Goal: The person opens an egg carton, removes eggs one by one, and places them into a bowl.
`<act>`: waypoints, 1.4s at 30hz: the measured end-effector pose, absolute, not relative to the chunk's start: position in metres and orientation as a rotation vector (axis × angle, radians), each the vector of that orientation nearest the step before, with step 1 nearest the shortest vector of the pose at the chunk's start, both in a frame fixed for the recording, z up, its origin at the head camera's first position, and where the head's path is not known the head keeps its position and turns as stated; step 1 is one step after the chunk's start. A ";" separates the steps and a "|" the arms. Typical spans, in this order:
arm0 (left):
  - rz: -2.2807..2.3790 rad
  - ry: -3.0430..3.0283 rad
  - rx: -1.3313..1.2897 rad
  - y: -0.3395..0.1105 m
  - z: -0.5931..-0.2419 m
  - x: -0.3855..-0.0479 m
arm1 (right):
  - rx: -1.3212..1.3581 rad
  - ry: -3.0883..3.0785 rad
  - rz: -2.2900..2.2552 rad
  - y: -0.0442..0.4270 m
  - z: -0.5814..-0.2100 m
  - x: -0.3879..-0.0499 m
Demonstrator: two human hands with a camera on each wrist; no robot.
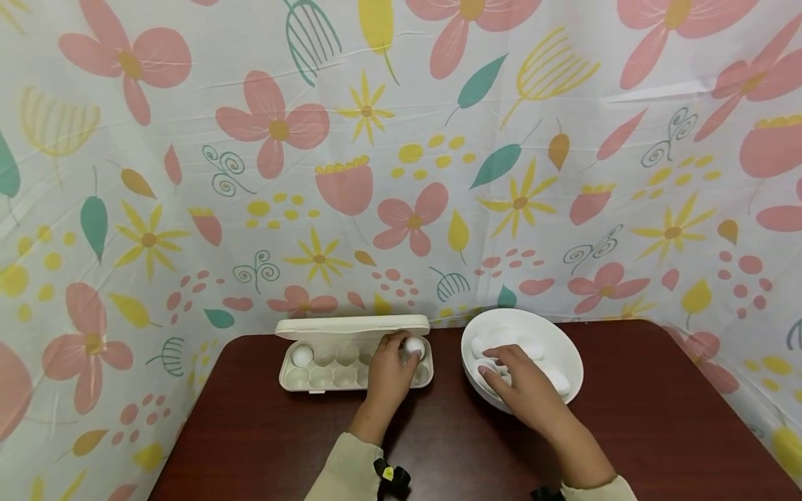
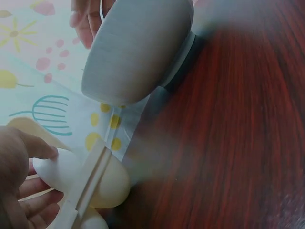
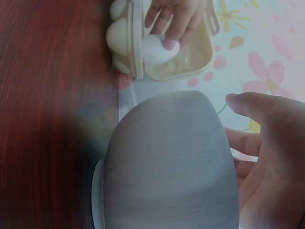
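Observation:
An open cream egg box point(image 1: 316, 381) stands on the table, its lid raised at the back. At its right end my left hand point(image 1: 390, 369) holds a white egg point(image 1: 415, 346) between thumb and fingers; the left wrist view also shows this egg point(image 2: 58, 169) in the grasp. Another egg point(image 1: 303, 356) sits in the back row's left end cup. To the right is a white bowl point(image 1: 571, 341) with several white eggs point(image 1: 554, 380). Over its near left part hovers my right hand point(image 1: 529, 390), thumb and fingers apart. The bowl's wall hides some fingertips in the right wrist view.
The dark red-brown wooden table point(image 1: 438, 445) carries the box and bowl near its back edge. Behind it hangs a flower-printed cloth point(image 1: 413, 264). A strip of table separates the box from the bowl.

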State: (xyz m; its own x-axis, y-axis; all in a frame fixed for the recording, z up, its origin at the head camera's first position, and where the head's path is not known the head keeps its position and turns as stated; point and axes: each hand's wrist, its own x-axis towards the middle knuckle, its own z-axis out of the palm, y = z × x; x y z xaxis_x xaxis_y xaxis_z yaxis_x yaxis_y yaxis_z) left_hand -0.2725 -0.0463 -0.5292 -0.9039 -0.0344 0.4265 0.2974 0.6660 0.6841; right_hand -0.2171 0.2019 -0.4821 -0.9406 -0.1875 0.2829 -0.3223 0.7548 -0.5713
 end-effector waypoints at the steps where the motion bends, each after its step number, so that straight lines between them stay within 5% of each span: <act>1: -1.127 -2.475 -0.206 -0.046 -0.528 -0.272 | 0.405 -2.741 0.948 0.201 -0.482 -0.217; 42: -1.300 -2.499 -0.355 -0.044 -0.490 -0.212 | 0.721 -2.524 0.879 0.160 -0.478 -0.205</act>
